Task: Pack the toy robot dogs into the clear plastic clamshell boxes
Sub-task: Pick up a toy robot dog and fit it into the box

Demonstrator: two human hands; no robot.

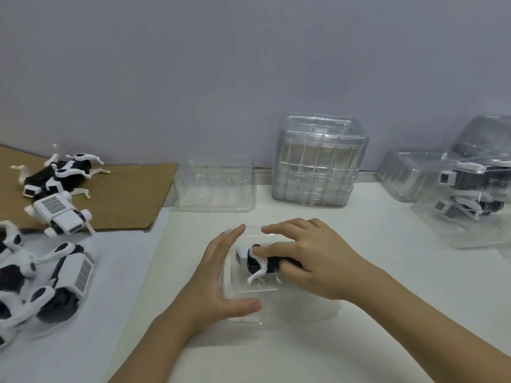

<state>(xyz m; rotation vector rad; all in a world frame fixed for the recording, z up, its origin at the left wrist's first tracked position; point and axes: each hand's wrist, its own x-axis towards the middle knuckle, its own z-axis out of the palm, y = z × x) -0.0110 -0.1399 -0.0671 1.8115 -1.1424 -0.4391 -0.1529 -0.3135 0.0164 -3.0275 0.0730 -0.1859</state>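
A black-and-white toy robot dog (258, 262) lies on its side inside a clear clamshell box (287, 302) at the table's centre. My right hand (312, 258) rests over the dog's body, fingers curled on it, pressing it into the tray. My left hand (218, 275) is spread against the box's left wall, thumb along the front edge, bracing it. Several loose toy dogs (44, 283) lie at the left, more of them (59, 175) on the cardboard. An empty clamshell (215, 186) stands behind the box.
A tall stack of nested clear clamshells (318, 161) stands at the back against the wall. Packed boxes with dogs inside (470, 192) sit at the right. A brown cardboard sheet (130, 194) covers the back left of the white table (401, 272).
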